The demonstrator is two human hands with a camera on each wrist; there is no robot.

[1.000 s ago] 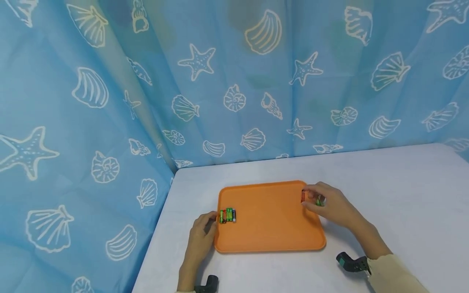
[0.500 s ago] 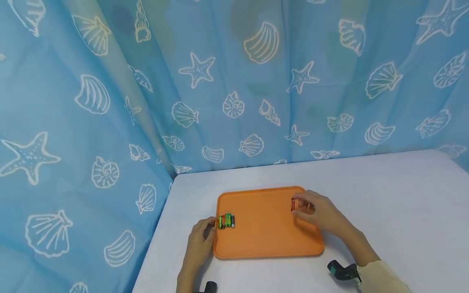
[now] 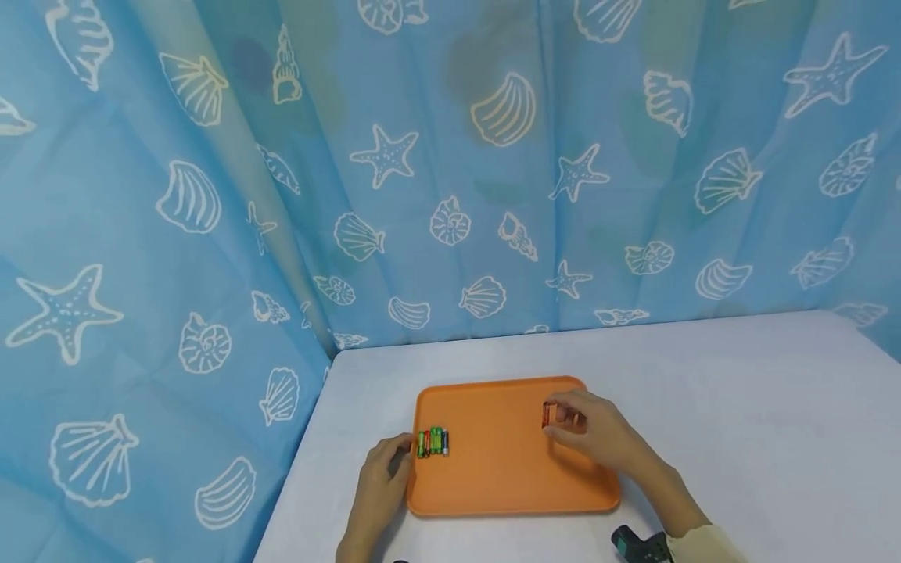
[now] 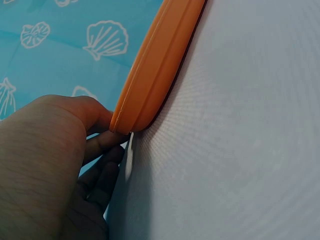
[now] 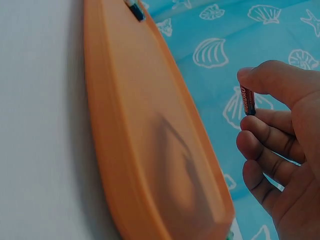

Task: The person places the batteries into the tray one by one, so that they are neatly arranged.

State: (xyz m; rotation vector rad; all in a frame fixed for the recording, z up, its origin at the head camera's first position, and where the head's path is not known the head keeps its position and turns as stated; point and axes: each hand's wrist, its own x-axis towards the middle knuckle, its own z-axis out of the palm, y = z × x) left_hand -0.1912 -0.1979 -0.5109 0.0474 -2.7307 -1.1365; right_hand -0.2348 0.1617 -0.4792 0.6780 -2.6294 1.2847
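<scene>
A small red battery (image 3: 546, 415) is pinched upright between the thumb and index finger of my right hand (image 3: 594, 430), held above the right part of an orange tray (image 3: 493, 485). The right wrist view shows the battery (image 5: 248, 101) with its dark lower end; the other fingers (image 5: 270, 157) are bent and hold nothing. My left hand (image 3: 380, 485) holds the tray's left rim. In the left wrist view the thumb lies at the rim and a finger reaches under the tray's corner (image 4: 132, 120). Inside the tray, near that hand, several green, red and dark batteries (image 3: 432, 442) lie side by side.
The tray rests on a white-covered table (image 3: 739, 407). A blue curtain (image 3: 450, 258) with white shells and starfish hangs behind and on the left. A dark wrist camera (image 3: 637, 545) sits at the right wrist.
My right hand has moved left, carrying the red battery further over the tray. My left hand keeps its place at the left rim. The head view has tilted upward.
</scene>
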